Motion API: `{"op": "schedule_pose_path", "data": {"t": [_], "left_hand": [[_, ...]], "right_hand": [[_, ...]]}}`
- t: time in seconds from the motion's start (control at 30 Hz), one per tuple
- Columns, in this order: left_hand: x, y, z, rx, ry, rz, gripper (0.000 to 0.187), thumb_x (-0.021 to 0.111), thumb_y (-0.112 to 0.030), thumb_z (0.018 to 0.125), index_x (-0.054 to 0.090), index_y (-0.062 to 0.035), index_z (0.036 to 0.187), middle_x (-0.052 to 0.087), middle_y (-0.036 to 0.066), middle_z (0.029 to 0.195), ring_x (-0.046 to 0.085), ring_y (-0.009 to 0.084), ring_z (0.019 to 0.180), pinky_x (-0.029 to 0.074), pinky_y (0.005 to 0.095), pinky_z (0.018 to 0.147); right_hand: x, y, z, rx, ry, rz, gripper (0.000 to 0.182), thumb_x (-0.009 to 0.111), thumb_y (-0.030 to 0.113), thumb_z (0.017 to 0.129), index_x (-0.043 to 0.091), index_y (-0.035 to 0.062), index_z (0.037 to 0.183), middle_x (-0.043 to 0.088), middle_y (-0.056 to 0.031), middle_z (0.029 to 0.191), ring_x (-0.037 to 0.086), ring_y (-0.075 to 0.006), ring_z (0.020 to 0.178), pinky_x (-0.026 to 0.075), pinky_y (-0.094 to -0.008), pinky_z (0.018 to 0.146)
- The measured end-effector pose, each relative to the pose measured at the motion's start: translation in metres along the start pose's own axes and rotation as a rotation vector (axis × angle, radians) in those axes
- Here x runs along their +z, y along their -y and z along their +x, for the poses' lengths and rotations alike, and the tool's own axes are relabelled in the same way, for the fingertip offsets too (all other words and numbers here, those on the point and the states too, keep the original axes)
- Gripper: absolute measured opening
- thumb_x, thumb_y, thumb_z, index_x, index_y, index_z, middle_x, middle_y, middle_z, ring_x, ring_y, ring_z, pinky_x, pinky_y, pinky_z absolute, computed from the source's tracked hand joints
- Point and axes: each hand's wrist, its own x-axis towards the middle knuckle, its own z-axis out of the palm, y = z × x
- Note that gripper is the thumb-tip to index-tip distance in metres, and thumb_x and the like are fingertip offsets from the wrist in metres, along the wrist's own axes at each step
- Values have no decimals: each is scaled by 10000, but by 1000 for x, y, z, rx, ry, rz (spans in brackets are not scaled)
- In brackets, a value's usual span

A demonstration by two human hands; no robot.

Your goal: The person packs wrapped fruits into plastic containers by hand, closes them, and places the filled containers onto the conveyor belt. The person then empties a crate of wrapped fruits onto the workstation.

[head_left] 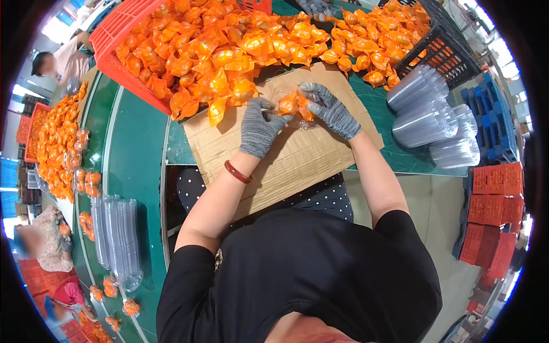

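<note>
In front of me, a clear plastic container (302, 124) with orange-wrapped pieces (293, 105) in it is held over a flattened cardboard sheet (220, 147). My left hand (260, 127), in a grey knit glove, is closed on the container's left side, thumb toward the pieces. Gloved in the same grey, my right hand (333, 110) grips the right side with curled fingers. A large heap of pieces in orange twisted wrappers (229, 51) lies just beyond both hands. What exactly is inside each wrapper is hard to make out.
A red crate (128, 86) tips its load at the upper left; a black crate (449, 54) stands upper right. Stacked clear containers (426, 123) lie right, more (119, 240) left on the green table (123, 163). Another person's gloved hand (314, 8) is at the far side.
</note>
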Motion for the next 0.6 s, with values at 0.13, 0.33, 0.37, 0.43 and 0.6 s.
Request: {"op": "schedule_pose_path", "data": {"t": [0.13,0.33,0.37,0.43,0.6], "left_hand": [[-2,-24,5,262,-21,404,818,905,-121,691,516,-93,1410,575,94,1081,615,213,956,556,364,858],[-16,-25,28,849,307,757,791,822,-415,789,514,-102,1447,448,210,1495,456,410,1355,392,470,1137],[-14,-24,25,818,372,692,750,807,-398,813,523,-98,1440,446,209,1498,451,409,1363,389,475,1140],[-13,-15,26,768,433,539,579,741,-283,893,553,-90,1406,449,198,1506,453,403,1375,401,469,1139],[-10,-22,26,771,325,660,538,734,-161,839,587,-136,1355,562,164,1390,592,386,1207,521,441,1007]], "right_hand": [[0,-9,0,-127,-8,-89,470,579,206,1010,482,84,1454,560,-112,1436,537,-248,1327,404,-362,1144],[0,-5,0,-117,-54,-278,406,522,93,1009,536,56,1413,539,-157,1464,529,-293,1342,398,-367,1153],[2,-10,-1,-159,-73,-304,401,510,69,1007,543,51,1407,539,-161,1463,528,-297,1342,395,-366,1157],[3,-18,-3,-198,-90,-310,407,494,32,1001,544,43,1405,540,-163,1458,527,-299,1343,391,-363,1161],[4,-11,-5,-241,-84,-358,462,498,-2,978,494,25,1439,526,-167,1463,507,-297,1362,381,-374,1172]]}}
